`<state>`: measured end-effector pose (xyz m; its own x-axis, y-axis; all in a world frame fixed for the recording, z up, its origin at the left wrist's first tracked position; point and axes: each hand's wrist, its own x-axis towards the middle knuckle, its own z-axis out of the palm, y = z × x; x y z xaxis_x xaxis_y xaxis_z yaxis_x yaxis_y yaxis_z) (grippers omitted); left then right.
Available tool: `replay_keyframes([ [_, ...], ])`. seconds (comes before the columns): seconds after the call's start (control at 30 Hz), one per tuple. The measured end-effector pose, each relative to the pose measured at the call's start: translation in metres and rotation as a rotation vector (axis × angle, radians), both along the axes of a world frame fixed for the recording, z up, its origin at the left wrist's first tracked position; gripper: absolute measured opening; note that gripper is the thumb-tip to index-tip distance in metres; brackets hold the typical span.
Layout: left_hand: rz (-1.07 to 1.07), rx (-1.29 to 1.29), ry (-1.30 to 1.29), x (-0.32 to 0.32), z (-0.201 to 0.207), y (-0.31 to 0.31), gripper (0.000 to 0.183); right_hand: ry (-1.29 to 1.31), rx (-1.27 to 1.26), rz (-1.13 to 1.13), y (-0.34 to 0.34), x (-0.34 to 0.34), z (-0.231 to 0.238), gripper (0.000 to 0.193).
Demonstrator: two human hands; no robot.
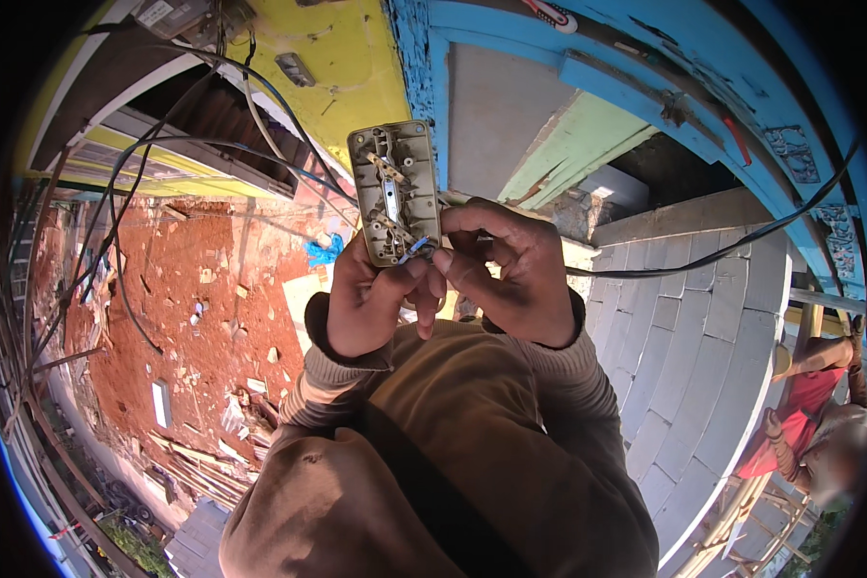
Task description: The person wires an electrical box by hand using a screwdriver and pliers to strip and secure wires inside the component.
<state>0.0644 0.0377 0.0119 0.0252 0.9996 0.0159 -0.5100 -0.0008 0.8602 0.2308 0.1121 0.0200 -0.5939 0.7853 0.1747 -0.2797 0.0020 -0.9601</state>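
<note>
In front of my chest is an opened grey electrical box (364,171), rectangular, its inside facing me. Brass-coloured contacts (385,164) and a bright metal strip (391,200) sit within it. My left hand (368,306) grips the lower end of the box from below, fingers partly hidden behind it. At the box's lower right corner, the thumb and fingers of my right hand (515,275) are closed around the end of a wire (416,247) with a blue sleeve. A black cable (679,266) runs from behind my right hand toward the upper right.
Loose cables (178,144) hang at the left, beside a yellow wall (347,67). Blue-painted woodwork (511,21) crosses the top, with a red-handled tool (551,13) on it. Far below lie red soil (178,279) and grey block paving (679,356). Another person (804,414) is at the right.
</note>
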Motion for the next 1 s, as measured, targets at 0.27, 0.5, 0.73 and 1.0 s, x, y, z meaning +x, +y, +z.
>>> replay_keyframes([
  [0.27, -0.082, -0.054, 0.083, -0.002, 0.007, 0.0, 0.02, 0.112, -0.038, -0.012, -0.007, 0.0, 0.006, 0.012],
  [0.5, -0.071, -0.162, 0.105, -0.003, 0.018, 0.007, 0.021, -0.059, 0.147, -0.128, -0.003, 0.005, -0.01, 0.014],
  [0.73, 0.02, -0.069, 0.06, -0.014, 0.007, 0.002, 0.025, -0.65, 0.679, -1.019, 0.115, 0.102, -0.005, 0.027],
  [1.0, 0.04, -0.037, 0.033, -0.011, 0.002, 0.003, 0.024, -1.54, 0.351, -1.589, 0.249, 0.216, -0.008, 0.045],
])
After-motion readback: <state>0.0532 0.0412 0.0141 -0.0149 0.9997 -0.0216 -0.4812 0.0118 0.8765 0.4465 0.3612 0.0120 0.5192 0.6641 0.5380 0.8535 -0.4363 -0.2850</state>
